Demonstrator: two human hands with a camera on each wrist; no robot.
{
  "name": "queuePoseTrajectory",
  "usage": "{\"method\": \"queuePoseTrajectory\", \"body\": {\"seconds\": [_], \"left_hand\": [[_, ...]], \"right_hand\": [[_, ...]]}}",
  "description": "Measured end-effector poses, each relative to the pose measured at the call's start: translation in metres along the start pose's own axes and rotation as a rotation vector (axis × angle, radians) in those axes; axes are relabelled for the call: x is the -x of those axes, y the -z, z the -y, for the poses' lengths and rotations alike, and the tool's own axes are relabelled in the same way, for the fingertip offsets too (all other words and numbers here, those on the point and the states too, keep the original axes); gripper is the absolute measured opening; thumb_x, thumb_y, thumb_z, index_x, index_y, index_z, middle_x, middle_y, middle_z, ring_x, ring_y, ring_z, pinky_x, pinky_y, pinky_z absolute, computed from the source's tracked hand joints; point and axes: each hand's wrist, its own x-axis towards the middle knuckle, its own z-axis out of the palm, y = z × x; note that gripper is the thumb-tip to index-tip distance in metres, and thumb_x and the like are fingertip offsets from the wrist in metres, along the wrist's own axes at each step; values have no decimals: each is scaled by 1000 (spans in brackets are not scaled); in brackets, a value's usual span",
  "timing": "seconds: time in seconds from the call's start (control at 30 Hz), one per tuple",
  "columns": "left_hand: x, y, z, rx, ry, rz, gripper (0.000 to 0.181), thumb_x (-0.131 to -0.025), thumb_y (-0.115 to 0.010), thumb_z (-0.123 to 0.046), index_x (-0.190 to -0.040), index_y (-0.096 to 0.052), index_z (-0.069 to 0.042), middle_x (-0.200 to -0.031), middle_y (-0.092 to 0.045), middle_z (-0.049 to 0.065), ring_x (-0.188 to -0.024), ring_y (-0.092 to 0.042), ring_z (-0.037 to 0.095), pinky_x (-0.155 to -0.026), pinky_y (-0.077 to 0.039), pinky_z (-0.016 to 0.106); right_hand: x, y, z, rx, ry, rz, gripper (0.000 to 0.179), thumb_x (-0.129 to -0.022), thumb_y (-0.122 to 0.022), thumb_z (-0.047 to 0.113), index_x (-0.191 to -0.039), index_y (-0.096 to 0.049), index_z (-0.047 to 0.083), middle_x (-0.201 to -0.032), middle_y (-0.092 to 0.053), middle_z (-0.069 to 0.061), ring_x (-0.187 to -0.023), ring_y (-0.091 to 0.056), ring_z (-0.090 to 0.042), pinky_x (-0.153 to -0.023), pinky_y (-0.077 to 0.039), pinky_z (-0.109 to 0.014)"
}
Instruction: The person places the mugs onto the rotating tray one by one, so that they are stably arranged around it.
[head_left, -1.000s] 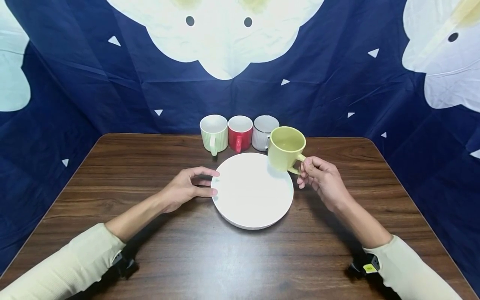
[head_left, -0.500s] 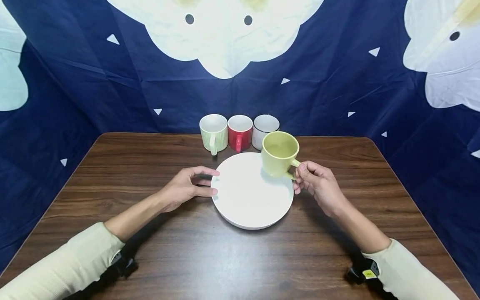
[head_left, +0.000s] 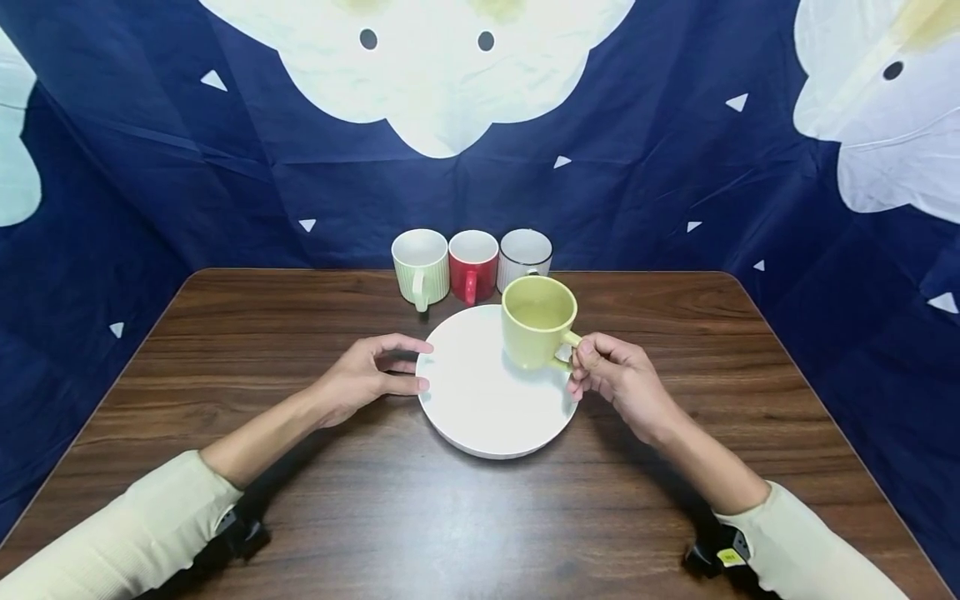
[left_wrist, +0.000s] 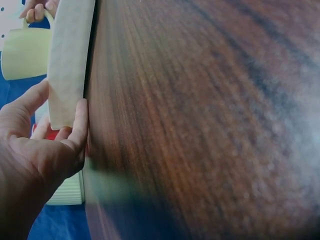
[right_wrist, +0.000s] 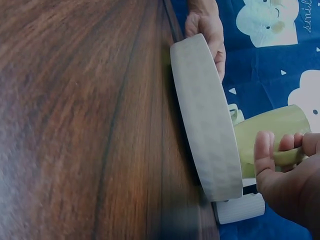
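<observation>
Four mugs: one held over the plate, three in a row at the back of the table.
Yellow-green mug (head_left: 528, 346): smooth and glossy, with a looped handle; roughly upright over the plate's far right part, but its base is partly hidden, so I cannot tell whether it touches.
Plate (head_left: 480, 408): white, round, flat-topped, with a thick side wall that looks faintly dimpled up close.
Back row, left to right: pale green ribbed mug (head_left: 406, 277), red mug (head_left: 458, 279) with a white inside, white ribbed mug (head_left: 513, 271) with a dark rim.
Table (head_left: 247, 350): dark brown, streaked wood grain.
Cloth (head_left: 637, 175): creased navy, with white clouds and small triangles.
Writing: letters on the cloth at the right wrist view's edge, perhaps "smil", cut off; a yellow label (head_left: 730, 557) near the right cuff is too small to read.
Left hand (head_left: 367, 375): fingers and thumb spread well apart, mostly straight, tips touching the plate's left edge.
Right hand (head_left: 618, 379): thumb and fingers closed together, pinching the yellow-green mug's handle.
</observation>
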Motion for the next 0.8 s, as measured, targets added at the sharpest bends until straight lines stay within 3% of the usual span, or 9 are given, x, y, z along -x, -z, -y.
{"method": "queuePoseTrajectory", "body": {"seconds": [0.8], "left_hand": [[0, 0, 2, 23, -17, 11, 63, -90, -94, -4, -148, -68, -2, -156, -64, 17, -133, -68, 32, -97, -67, 27]], "right_hand": [[11, -16, -8, 36, -22, 136, 24, -119, -49, 9, -102, -60, -4, -94, -63, -7, -84, -74, -15, -82, -68, -34]]}}
